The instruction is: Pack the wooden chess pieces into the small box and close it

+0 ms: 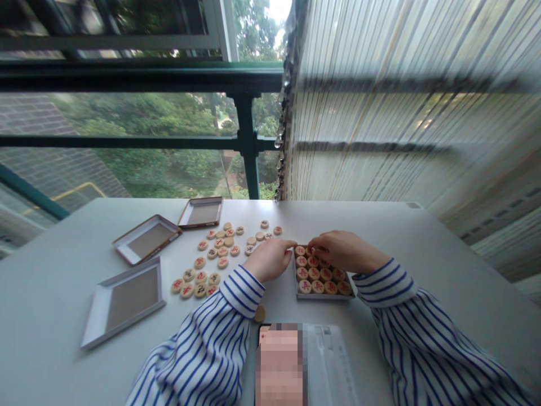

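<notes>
A small grey tray (323,296) in front of me holds several round wooden chess discs with red characters (313,274). My left hand (270,259) is curled at the tray's left far corner, its fingertips pinched near a disc. My right hand (344,251) lies over the tray's far edge, fingers bent down onto the discs there. What either hand's fingertips grip is hidden. Both arms wear blue-and-white striped sleeves. Several loose discs (215,251) with red or black characters lie scattered to the left of my left hand.
Three shallow empty box lids or trays lie on the white table: a large one (122,301) at near left, one (146,238) behind it, one (200,212) further back. A phone (281,363) lies at the near edge. Window railing and striped curtain stand behind.
</notes>
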`<state>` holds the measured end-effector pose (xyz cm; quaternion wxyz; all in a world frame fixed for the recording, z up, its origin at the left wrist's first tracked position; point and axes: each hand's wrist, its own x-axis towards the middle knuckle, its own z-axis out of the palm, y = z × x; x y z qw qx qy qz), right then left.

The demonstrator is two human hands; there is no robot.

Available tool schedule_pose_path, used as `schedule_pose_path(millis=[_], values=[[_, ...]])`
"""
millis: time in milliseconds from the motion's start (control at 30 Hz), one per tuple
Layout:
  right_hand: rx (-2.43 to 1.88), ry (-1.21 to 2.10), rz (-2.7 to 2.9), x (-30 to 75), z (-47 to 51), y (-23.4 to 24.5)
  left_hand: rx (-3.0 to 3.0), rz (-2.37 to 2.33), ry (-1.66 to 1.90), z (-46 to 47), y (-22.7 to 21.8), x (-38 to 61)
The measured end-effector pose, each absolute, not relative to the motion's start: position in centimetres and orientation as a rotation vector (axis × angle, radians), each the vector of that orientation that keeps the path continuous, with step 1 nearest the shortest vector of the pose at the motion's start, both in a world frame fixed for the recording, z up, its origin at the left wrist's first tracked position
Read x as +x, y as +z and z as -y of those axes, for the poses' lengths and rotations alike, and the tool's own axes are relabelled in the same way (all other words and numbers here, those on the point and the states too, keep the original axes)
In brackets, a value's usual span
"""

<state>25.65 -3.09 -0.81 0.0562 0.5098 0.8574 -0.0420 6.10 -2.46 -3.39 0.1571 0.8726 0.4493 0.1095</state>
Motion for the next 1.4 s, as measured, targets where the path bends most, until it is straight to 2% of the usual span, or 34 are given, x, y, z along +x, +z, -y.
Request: schedule_pose_path(millis=[800,1400], values=[[1.666,-0.082,-2.587,26.0,3.3,0.1,2.437,-1.3,0.411,2.3,-3.1,5.7],[1.68,0.152,-2.769,25.6,4.3,1.5,2.345,-1.446,0.844,3.2,3.4,1.2]])
